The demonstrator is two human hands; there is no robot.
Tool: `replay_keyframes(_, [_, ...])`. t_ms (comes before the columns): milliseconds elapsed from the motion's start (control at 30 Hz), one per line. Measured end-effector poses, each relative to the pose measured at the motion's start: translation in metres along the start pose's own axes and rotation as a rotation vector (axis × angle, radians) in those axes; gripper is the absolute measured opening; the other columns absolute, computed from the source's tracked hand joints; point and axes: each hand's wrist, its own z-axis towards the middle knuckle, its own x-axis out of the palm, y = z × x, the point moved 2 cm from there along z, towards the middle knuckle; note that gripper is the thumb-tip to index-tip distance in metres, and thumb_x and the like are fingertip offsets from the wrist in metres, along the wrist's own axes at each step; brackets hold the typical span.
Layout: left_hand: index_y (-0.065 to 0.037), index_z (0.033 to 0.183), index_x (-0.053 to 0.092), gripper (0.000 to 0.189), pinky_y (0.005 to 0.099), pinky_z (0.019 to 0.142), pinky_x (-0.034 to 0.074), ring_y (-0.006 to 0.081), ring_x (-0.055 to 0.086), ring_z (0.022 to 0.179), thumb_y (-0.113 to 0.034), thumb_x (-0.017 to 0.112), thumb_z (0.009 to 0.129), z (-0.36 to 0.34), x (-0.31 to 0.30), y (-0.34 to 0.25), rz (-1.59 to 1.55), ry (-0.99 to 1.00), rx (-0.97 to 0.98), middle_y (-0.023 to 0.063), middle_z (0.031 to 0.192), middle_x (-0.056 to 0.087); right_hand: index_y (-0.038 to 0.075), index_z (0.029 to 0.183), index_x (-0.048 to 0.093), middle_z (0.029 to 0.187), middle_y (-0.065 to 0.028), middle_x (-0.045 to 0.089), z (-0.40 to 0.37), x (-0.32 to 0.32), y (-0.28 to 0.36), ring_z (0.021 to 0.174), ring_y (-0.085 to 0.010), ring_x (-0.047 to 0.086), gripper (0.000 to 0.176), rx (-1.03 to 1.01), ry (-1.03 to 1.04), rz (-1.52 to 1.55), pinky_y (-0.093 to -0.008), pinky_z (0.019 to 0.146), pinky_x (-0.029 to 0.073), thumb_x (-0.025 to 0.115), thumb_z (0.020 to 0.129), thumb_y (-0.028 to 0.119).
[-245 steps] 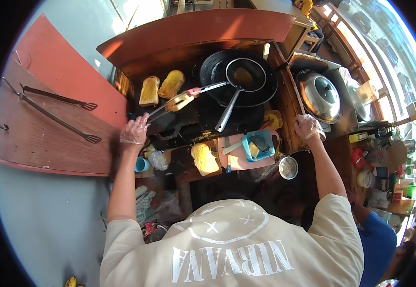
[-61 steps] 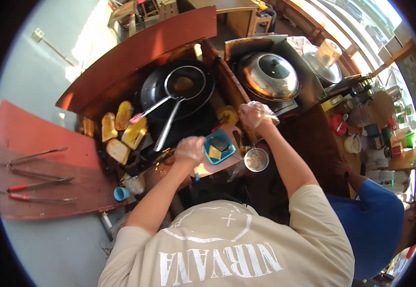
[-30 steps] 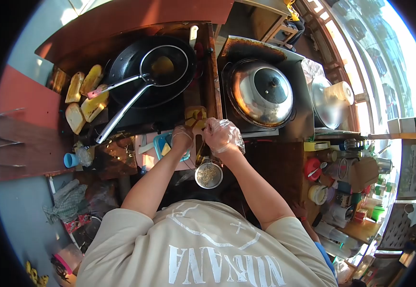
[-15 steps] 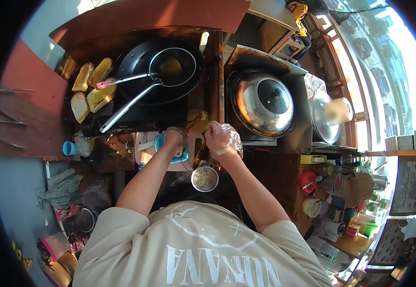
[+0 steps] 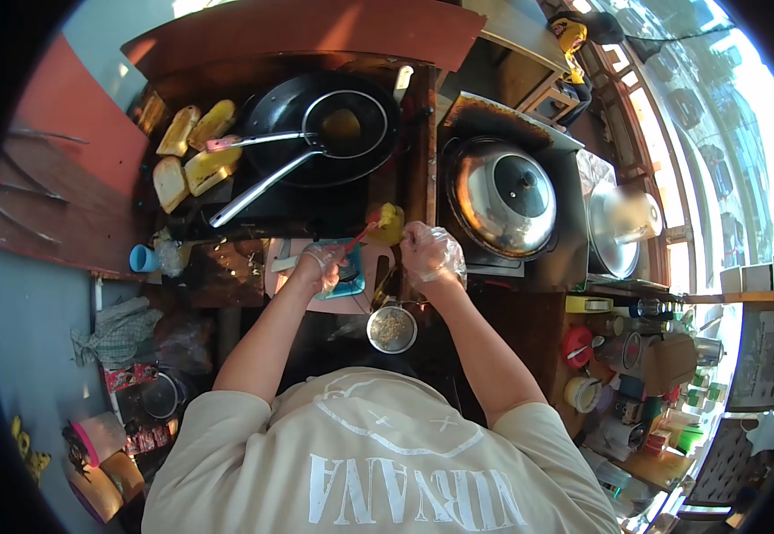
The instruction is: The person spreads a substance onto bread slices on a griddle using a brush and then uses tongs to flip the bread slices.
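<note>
Red handle in left hand, pink board, dark stovetop, bright windows

My gloved left hand hid part of the blue tray and the near end of a thin red stick. Whether my curled right hand held anything, I couldn't tell. A pale container at right was blurred. My shirt ran off the bottom edge, and the shelf containers were too small to identify.
</note>
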Motion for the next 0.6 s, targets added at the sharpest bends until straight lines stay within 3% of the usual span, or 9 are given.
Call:
replay_keyframes(67, [-0.004,0.11,0.068,0.016,0.029,0.051,0.043,0.0098,0.056,0.058,-0.015,0.065,0.099,-0.014,-0.016,0.002,-0.133,0.043,-0.065,0.0021,0.083,0.067,0.016,0.106,0.067,0.091,-0.0143,0.072,0.0,0.004,-0.003,0.088,-0.0376,0.069,0.021,-0.02,-0.018,-0.036,-0.0511,0.077,0.054,0.062,0.091,0.029])
replay_keyframes(167, [-0.006,0.108,0.067,0.017,0.0271,0.046,0.039,0.0072,0.048,0.05,-0.02,0.068,0.099,-0.054,-0.043,-0.012,-0.12,-0.087,-0.068,0.0011,0.077,0.063,0.017,0.099,0.07,0.088,-0.014,0.072,0.001,0.011,-0.004,0.085,-0.038,0.069,0.016,-0.02,-0.083,-0.09,-0.0509,0.076,0.054,0.061,0.092,0.029])
replay_keyframes(333, [-0.007,0.106,0.067,0.015,0.0234,0.046,0.036,0.007,0.042,0.05,-0.02,0.067,0.099,-0.13,-0.138,-0.026,-0.172,-0.18,-0.043,0.0002,0.075,0.059,0.017,0.101,0.071,0.085,-0.0147,0.072,0.001,0.007,0.002,0.083,-0.038,0.07,0.017,0.047,-0.068,-0.082,-0.05,0.073,0.054,0.064,0.089,0.027])
replay_keyframes(400, [-0.008,0.106,0.066,0.014,0.0212,0.046,0.034,0.0055,0.042,0.052,-0.02,0.065,0.1,-0.158,-0.186,-0.032,-0.233,-0.206,-0.069,-0.0005,0.075,0.058,0.012,0.103,0.07,0.088,-0.0161,0.071,0.003,0.014,-0.005,0.084,-0.0353,0.07,0.018,0.026,-0.06,-0.031,-0.0455,0.072,0.054,0.065,0.088,0.021])
replay_keyframes(433, [-0.008,0.106,0.066,0.014,0.0212,0.046,0.034,0.0055,0.042,0.052,-0.02,0.065,0.1,-0.169,-0.21,-0.039,-0.236,-0.22,-0.063,-0.0005,0.075,0.058,0.018,0.097,0.073,0.088,-0.015,0.072,0.006,0.027,-0.018,0.085,-0.0383,0.07,0.018,0.008,-0.118,-0.004,-0.0502,0.075,0.054,0.062,0.089,0.029])
replay_keyframes(600, [-0.012,0.106,0.065,0.012,0.0191,0.046,0.034,0.0035,0.043,0.051,-0.02,0.068,0.098,-0.189,-0.32,-0.099,-0.258,-0.351,0.084,-0.0019,0.075,0.057,0.019,0.098,0.073,0.088,-0.0167,0.072,0.005,0.033,-0.028,0.086,-0.0388,0.07,0.019,0.113,-0.08,-0.079,-0.0503,0.075,0.054,0.063,0.088,0.031])
